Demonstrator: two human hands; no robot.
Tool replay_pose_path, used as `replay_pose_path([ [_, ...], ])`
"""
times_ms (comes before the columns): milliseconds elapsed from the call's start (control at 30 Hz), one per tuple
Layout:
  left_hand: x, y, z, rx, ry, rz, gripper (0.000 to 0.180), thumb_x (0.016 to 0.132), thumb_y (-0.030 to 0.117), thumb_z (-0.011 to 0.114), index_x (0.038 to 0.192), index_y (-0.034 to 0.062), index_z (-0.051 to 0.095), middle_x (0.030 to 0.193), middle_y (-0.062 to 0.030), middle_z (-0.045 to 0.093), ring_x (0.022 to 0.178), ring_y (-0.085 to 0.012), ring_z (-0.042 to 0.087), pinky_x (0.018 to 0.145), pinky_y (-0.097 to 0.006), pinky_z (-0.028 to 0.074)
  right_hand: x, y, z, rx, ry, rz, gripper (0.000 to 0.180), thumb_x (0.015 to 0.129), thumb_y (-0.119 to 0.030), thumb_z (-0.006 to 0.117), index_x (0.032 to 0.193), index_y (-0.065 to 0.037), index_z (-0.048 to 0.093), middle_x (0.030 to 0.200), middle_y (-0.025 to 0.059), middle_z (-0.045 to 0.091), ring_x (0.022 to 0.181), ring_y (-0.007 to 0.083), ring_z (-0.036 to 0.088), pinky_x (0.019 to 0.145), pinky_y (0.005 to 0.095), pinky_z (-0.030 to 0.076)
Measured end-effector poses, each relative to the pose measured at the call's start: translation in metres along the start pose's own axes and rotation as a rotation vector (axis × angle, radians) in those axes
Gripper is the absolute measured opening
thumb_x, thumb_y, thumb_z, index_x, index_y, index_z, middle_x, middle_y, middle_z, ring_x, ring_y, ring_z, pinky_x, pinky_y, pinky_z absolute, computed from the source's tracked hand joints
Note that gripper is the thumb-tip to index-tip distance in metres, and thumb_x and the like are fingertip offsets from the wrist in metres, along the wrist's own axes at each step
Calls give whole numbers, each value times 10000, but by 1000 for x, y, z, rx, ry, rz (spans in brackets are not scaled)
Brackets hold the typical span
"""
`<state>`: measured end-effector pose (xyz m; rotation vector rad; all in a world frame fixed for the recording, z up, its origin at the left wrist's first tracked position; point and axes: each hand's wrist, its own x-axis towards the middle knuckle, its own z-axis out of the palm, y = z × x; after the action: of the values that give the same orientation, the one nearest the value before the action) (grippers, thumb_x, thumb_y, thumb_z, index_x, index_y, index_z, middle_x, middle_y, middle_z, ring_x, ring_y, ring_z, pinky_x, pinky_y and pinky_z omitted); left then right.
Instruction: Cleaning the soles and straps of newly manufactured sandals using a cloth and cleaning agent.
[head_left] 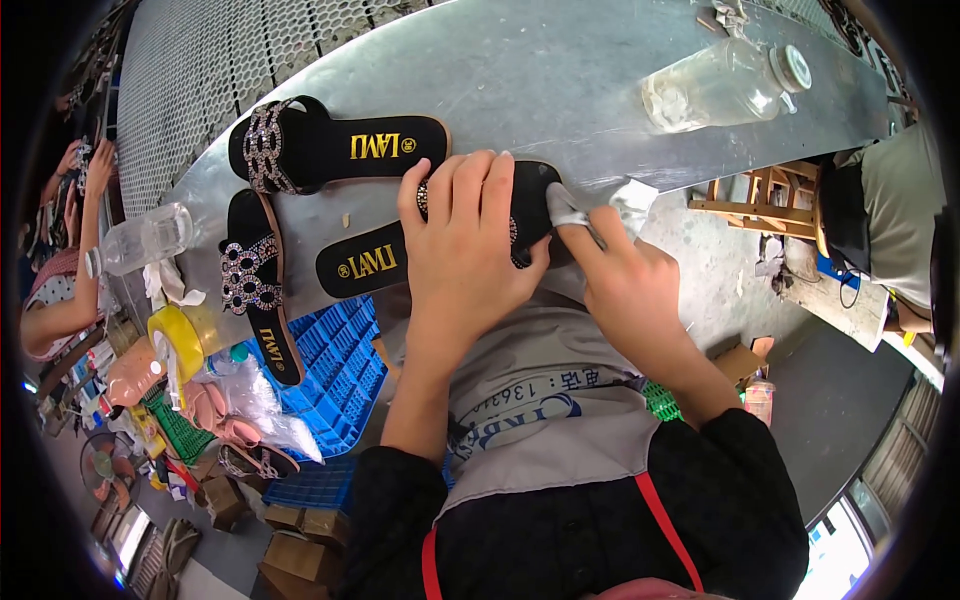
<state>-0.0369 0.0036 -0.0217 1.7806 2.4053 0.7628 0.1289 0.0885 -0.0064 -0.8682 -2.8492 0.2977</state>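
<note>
My left hand [468, 250] is closed over the jewelled strap of a black flat sandal [340, 268], pressing it to the metal table's near edge. The sandal's toe end points right, its gold-lettered heel left. In my right hand [630, 280], a whitish cloth [634, 203] is pinched between the fingers. Part of the cloth wraps a fingertip and touches the sole's right end. Just beyond lies another black sandal [345, 150] with a jewelled strap. To the left, a third sandal [270, 290] sits with its heel over the near edge.
A clear jar [705, 88] lies on its side on the metal table [500, 70], far right. At left are a plastic bottle [150, 238], a yellow tape roll [176, 342] and a blue crate [335, 370]. Co-workers sit at left and right, near a wooden stool [765, 205].
</note>
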Motion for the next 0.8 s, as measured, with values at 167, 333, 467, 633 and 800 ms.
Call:
replay_pose_path([
  [167,9,2,6,-7,4,0,756,686,323,864,1329,32,593,1297,-113,589,1268,-297,536,1191,-540,314,40,2,4,32,36,-12,422,772,-69,703,1188,-138,698,936,36,573,592,244,686,497,361,550],
  [333,11,-3,-1,38,51,18,723,690,334,845,1295,27,596,1280,-114,588,1264,-298,535,1190,-541,310,22,1,-5,28,-1,42,440,774,-68,715,1205,-149,678,997,62,599,658,264,708,533,385,565],
  [467,5,-8,-5,32,-6,-17,682,713,401,799,1247,28,600,1250,-134,583,1272,-311,518,1192,-571,294,37,-6,1,107,10,-16,372,797,-52,697,1160,-132,718,998,68,619,687,301,708,564,436,574],
  [633,0,-2,15,-29,23,3,763,707,445,806,1294,8,589,1273,-145,589,1304,-319,509,1207,-545,290,17,7,5,59,40,-47,320,822,-54,680,1134,-119,705,1013,100,613,709,342,707,556,463,547],
  [800,-8,-3,10,16,57,0,749,702,433,809,1282,11,594,1258,-141,582,1288,-315,509,1207,-533,290,20,13,6,67,12,-91,303,841,-36,652,1130,-115,702,1019,94,613,659,361,686,545,482,529],
])
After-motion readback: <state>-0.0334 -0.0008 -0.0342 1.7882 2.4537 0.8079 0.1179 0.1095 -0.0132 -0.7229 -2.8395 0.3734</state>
